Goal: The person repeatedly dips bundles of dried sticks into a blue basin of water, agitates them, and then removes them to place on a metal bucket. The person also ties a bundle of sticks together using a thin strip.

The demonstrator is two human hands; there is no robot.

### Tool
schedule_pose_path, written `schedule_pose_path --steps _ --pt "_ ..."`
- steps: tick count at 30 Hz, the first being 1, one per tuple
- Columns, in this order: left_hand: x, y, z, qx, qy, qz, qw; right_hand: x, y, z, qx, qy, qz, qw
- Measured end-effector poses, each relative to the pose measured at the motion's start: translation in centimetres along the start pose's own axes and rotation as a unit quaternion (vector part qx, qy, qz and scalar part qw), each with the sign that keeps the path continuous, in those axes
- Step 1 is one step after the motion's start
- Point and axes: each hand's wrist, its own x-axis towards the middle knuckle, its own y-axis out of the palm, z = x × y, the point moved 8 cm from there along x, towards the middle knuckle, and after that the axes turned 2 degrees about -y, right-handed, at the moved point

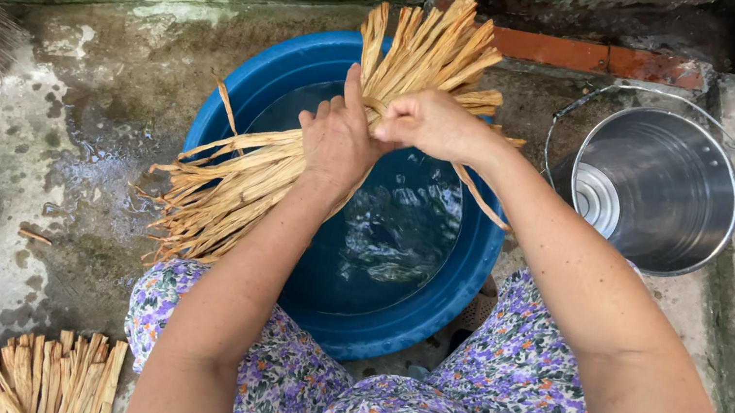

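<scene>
A bundle of dry strips (297, 156) is gripped over the blue basin (464, 281) of water, left hand (338, 143) clasped and right hand (430, 123) pinching; soaking seemingly underway, lowering required next.

Both forearms reach forward, left hand (335, 144) and right hand (430, 124) closed, nearly touching.
</scene>
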Motion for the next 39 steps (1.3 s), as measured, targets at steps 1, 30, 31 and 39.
schedule_pose_path --steps 1,30,31,39 --pt "-0.1 -0.1 -0.3 -0.008 0.004 -0.008 1.0 0.2 -0.7 -0.4 -0.033 0.012 -0.035 0.999" --pt "-1.7 0.7 -2.8 0.136 0.111 -0.11 0.978 -0.9 1.6 0.6 -0.375 -0.064 -0.227 0.896" --pt "-1.6 1.1 -2.8 0.113 0.109 -0.089 0.984 -0.9 1.3 0.5 -0.355 -0.051 -0.222 0.907" --pt "-1.6 1.7 -3.7 0.101 0.101 -0.026 0.989 0.6 0.7 -1.8 -0.324 0.053 -0.158 0.931"
